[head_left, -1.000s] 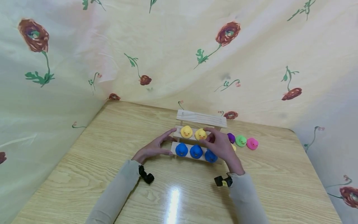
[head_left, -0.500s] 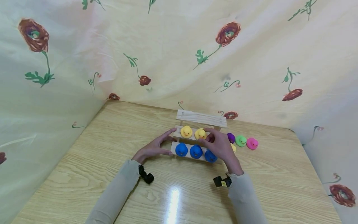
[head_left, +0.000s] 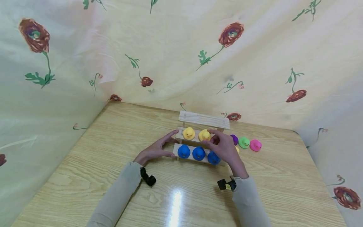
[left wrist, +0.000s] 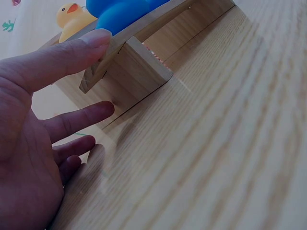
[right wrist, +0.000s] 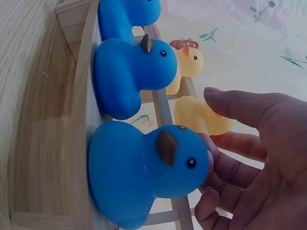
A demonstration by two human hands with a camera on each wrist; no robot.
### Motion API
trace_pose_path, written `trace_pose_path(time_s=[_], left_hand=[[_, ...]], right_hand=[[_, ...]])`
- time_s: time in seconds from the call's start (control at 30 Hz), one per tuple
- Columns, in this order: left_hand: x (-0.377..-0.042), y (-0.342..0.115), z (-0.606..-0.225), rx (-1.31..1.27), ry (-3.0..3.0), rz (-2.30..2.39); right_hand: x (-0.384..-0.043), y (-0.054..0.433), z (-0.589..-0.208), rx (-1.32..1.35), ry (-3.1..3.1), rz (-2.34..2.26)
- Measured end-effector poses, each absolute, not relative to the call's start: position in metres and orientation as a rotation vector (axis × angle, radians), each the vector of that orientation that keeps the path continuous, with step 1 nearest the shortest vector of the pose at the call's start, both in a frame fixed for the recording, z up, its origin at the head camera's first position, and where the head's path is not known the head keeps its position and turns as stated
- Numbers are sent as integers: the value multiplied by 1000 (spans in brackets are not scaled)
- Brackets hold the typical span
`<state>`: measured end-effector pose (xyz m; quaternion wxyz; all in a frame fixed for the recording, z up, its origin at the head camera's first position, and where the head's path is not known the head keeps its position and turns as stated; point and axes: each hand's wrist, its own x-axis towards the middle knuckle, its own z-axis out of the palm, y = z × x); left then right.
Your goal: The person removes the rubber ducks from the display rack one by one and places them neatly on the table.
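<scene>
A stepped wooden rack (head_left: 204,119) stands on the table. Three blue rubber ducks (head_left: 184,152) sit along its lowest step. On the step above, one yellow rubber duck (head_left: 188,134) sits at the left. Beside it, my right hand (head_left: 224,146) pinches a second yellow duck (head_left: 204,135) between thumb and fingers; the right wrist view partly hides this duck (right wrist: 196,115) behind the thumb. At the rack's left end is my left hand (head_left: 157,149), fingers spread. In the left wrist view its thumb (left wrist: 93,40) touches the lowest step's end, with the other fingers extended beside the side support (left wrist: 134,72).
Right of the rack, on the table, lie a purple duck (head_left: 234,139), a green duck (head_left: 244,142) and a pink duck (head_left: 256,145). Another yellow duck (head_left: 237,150) is partly hidden by my right wrist. Flowered cloth (head_left: 170,63) hangs behind the wooden table (head_left: 136,126).
The pinched yellow duck has shifted very slightly to the right along its step with my right hand. My left hand stays in place.
</scene>
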<state>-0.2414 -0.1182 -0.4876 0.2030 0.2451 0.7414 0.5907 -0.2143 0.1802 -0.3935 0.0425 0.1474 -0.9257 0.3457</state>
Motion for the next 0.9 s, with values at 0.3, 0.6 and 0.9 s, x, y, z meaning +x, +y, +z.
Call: trace_pose_path(time_s=[0.3,0.6,0.9], left_hand=[[-241,-119,-489,693,2061,1655],[-241,-119,-488,694,2062,1650],[-239,-119,-487,725,2048,1663]], right_hand=[[-212,184,-393,448,-2826,1060],[-211,192,-395,423,-2840,1034],[-208,203,-395,399,-2829,1034]])
